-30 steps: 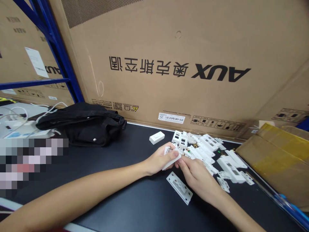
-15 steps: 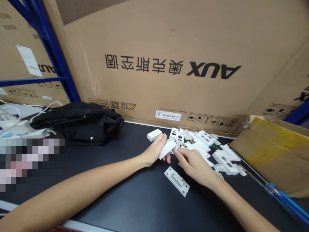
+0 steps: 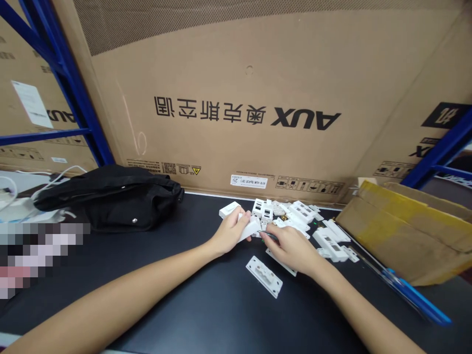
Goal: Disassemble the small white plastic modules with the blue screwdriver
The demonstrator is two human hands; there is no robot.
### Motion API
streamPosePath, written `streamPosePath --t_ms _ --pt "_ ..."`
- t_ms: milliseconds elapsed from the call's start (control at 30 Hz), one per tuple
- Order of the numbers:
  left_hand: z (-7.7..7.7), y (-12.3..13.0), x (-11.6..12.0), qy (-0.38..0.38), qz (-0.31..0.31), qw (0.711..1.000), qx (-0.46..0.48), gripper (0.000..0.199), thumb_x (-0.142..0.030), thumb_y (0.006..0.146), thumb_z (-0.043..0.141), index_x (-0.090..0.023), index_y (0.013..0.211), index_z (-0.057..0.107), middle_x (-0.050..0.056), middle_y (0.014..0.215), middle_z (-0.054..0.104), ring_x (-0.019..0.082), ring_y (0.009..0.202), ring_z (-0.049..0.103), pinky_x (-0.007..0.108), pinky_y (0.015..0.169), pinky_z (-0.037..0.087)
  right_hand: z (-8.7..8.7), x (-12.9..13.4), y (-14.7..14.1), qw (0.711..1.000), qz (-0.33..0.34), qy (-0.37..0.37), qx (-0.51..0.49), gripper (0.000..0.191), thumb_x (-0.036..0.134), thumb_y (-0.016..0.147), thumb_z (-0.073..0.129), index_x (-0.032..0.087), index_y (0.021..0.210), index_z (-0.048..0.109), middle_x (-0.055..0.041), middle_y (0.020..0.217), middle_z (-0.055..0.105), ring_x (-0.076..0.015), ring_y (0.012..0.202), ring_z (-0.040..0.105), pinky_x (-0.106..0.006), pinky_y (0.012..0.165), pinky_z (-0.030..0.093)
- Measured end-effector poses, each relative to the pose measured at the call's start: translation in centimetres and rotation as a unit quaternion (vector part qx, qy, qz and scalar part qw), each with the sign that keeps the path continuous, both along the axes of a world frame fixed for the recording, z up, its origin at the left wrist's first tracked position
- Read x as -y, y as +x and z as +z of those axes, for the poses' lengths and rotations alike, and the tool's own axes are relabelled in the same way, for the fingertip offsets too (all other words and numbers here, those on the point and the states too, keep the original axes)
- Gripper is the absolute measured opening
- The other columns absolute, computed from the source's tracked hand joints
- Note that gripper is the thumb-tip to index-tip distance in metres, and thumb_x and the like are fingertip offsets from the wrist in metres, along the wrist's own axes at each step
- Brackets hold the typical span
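Observation:
My left hand (image 3: pixel 227 233) is closed around a small white plastic housing (image 3: pixel 251 227), its thumb along the top. Pinched in my right hand (image 3: pixel 295 248) is a thin dark metal tool (image 3: pixel 270 235), whose tip meets the near right end of the housing. I cannot make out the exact kind of tool. A flat white mounting plate (image 3: pixel 264 277) with dark corner holes lies on the black table below my hands. Partly under my right hand is a second white plate (image 3: pixel 283 263). Just behind my left hand rests another white housing (image 3: pixel 227 209).
White plastic parts (image 3: pixel 300 211) are heaped behind my right hand, with more housings (image 3: pixel 330 243) to the right. An open cardboard box (image 3: pixel 401 231) and a blue-handled tool (image 3: pixel 416 297) lie at the right. A black bag (image 3: pixel 118 196) sits left. Large AUX cartons (image 3: pixel 221 59) stand behind.
The housing in my left hand has tilted flatter, and the dark tool in my right hand now shows against its end. More of the second plate is visible. The whole view has shifted a little.

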State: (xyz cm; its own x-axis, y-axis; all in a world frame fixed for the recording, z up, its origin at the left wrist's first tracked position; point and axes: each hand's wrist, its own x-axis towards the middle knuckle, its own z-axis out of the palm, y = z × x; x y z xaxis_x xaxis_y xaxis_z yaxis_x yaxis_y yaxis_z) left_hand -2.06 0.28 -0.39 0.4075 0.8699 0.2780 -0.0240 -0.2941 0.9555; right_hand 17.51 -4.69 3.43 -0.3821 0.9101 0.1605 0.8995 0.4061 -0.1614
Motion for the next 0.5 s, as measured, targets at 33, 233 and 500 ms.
streamPosePath --t_ms 33,233,500 --pt "0.1 0.0 0.0 0.008 0.01 1.0 -0.007 0.04 -0.057 0.098 0.042 -0.019 0.085 0.047 -0.002 0.061 0.06 0.013 0.058 0.058 0.025 0.062 0.043 -0.1 0.0 0.0 1.0 0.0 0.001 0.007 0.034 0.042 0.101 0.032 0.022 0.08 0.051 -0.0003 0.064 0.059 -0.0163 0.058 0.055 -0.027 0.059 0.03" --pt "0.3 -0.2 0.1 0.037 0.028 0.999 -0.011 0.038 -0.053 0.098 0.043 -0.018 0.082 0.05 -0.001 0.068 0.059 0.013 0.061 0.058 0.027 0.064 0.044 0.2 -0.2 0.6 0.999 -0.022 0.005 0.03 0.034 0.044 0.1 0.032 0.023 0.079 0.049 -0.001 0.063 0.06 -0.0187 0.062 0.059 -0.028 0.06 0.03" --pt "0.6 -1.3 1.2 0.15 0.098 0.977 -0.116 0.022 -0.041 0.094 0.054 -0.019 0.098 0.055 0.002 0.092 0.062 0.016 0.08 0.056 0.03 0.078 0.042 1.0 -0.3 1.7 0.999 -0.032 0.019 0.011 0.035 0.045 0.099 0.035 0.023 0.083 0.057 -0.0013 0.065 0.063 -0.0189 0.063 0.06 -0.028 0.062 0.033"
